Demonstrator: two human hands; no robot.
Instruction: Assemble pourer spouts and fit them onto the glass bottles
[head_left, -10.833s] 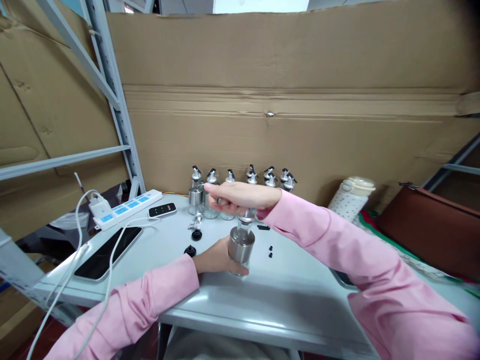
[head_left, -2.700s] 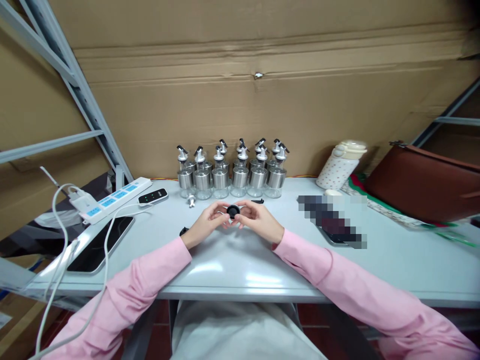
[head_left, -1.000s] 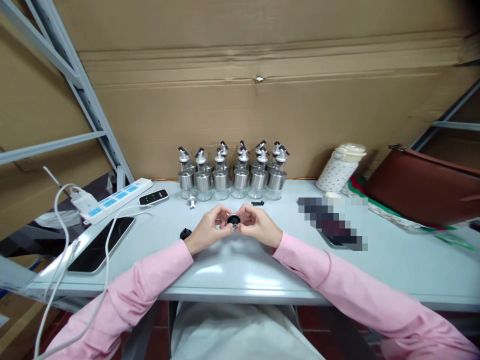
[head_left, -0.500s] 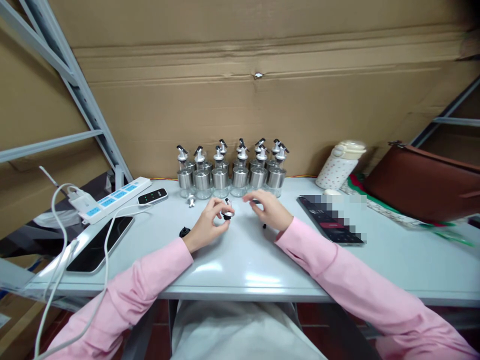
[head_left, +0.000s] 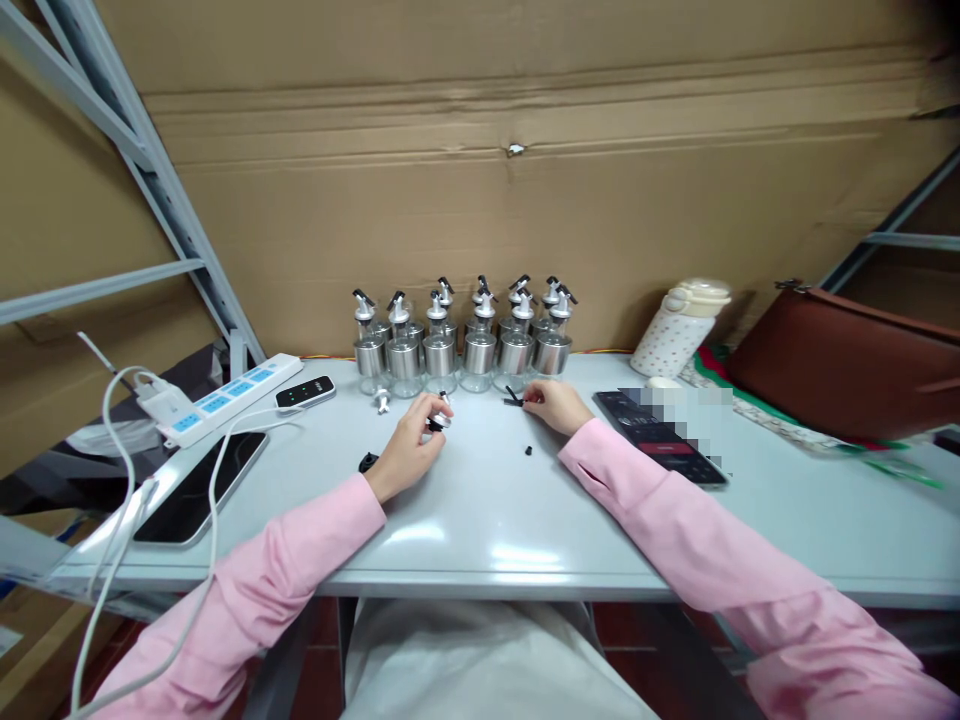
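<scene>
My left hand (head_left: pixel 412 447) pinches a silver pourer spout (head_left: pixel 442 417) with a black base, just above the table. At the right, the closed fingertips of my right hand (head_left: pixel 556 406) are on small black strip-like pieces (head_left: pixel 514 399); how many of them it grips is hard to tell. A tiny black plug (head_left: pixel 529 451) lies in front of that hand. Beside my left wrist sits a black round part (head_left: pixel 367 462), partly covered. Another silver spout piece (head_left: pixel 382 402) lies on its side near the bottles. Several glass bottles (head_left: pixel 480 355) with steel bands and pourer tops stand in rows behind.
At the left are a power strip (head_left: pixel 240 398), a black device (head_left: pixel 305 393), a phone (head_left: pixel 199 490) and white cables. To the right lie a tablet-like dark screen (head_left: pixel 660 440), a dotted bottle (head_left: pixel 673 335) and a brown bag (head_left: pixel 847 360). Cardboard (head_left: pixel 525 210) rises behind the table.
My right hand has come down and moved slightly right, its fingers closing at the black pieces. My left hand has shifted a little left with the spout.
</scene>
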